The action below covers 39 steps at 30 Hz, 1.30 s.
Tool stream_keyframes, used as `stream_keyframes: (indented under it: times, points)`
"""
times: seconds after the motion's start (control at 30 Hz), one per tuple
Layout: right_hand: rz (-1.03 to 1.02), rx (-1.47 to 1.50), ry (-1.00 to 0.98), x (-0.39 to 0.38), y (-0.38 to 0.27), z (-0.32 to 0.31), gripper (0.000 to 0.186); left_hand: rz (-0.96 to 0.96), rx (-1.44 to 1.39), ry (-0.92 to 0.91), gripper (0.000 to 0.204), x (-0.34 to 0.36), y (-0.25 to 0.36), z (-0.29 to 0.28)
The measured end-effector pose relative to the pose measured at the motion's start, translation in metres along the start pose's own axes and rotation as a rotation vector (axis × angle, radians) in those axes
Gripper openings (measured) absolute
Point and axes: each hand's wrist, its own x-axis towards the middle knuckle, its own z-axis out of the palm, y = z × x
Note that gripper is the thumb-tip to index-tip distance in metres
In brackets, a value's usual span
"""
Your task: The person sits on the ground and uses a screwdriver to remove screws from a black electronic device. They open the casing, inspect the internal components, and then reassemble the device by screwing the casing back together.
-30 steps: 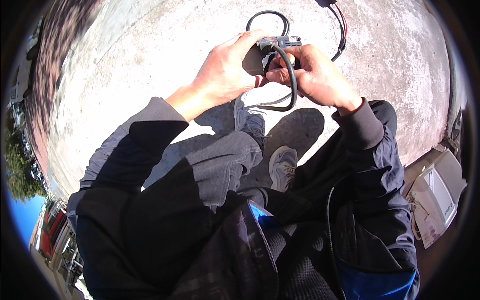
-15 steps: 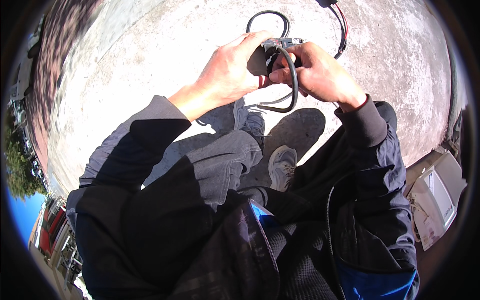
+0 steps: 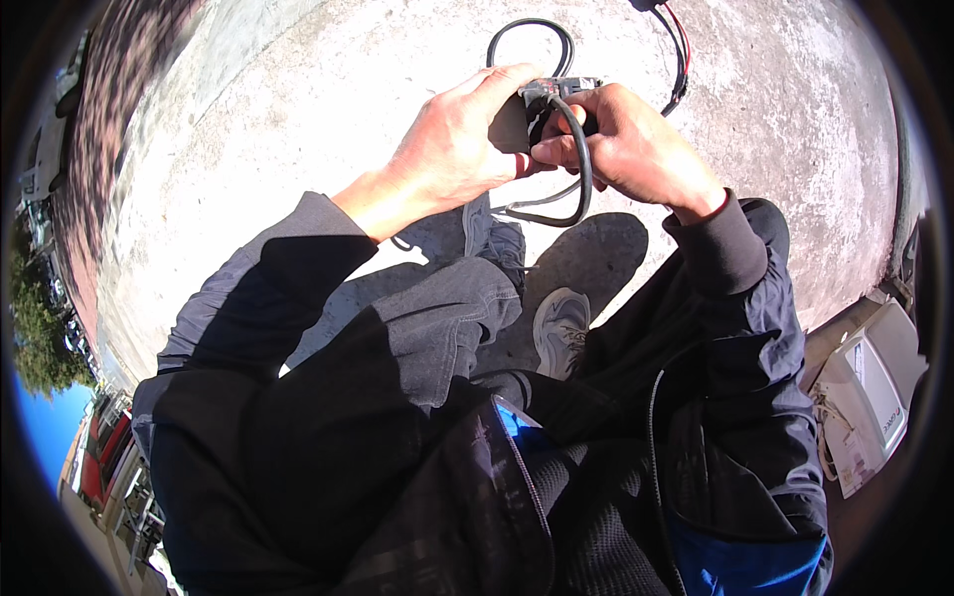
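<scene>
Near the top centre, my left hand (image 3: 447, 144) grips a small grey-and-black device (image 3: 556, 87) by its left side, with thumb and fingers around it. My right hand (image 3: 641, 149) is closed on the device's right side, its fingertips bent in against the dark part; exactly what they pinch is hidden. A thick black cable (image 3: 581, 169) comes from the near face of the device and bends down below my hands. Behind the device, a black cable loop (image 3: 532, 23) lies on the pale ground.
A black part (image 3: 646, 4) with red and black wires (image 3: 683, 55) lies beyond my right hand. My shoes (image 3: 561, 333) and legs are below. A white plastic case (image 3: 870, 377) sits at right. Brick paving (image 3: 79, 228), parked vehicles and a tree (image 3: 40, 328) show at left.
Both hands and the device have shifted very slightly up and to the right since a second ago. The grip looks much the same.
</scene>
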Motion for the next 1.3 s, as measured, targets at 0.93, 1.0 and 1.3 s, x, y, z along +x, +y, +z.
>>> stream_keyframes:
  times: [0.93,1.0,1.3]
  points:
    - [-0.424,0.073,0.86,-0.099,-0.005,-0.083,0.048,0.139,0.07,0.081,0.083,0.001,-0.013,-0.004]
    - [-0.448,0.115,0.843,-0.114,-0.013,-0.079,0.053,0.122,0.081,0.07,0.085,0.0,-0.013,-0.004]
    - [-0.648,0.276,0.392,-0.107,-0.034,-0.011,0.049,0.1,0.069,0.058,0.085,0.001,-0.012,-0.005]
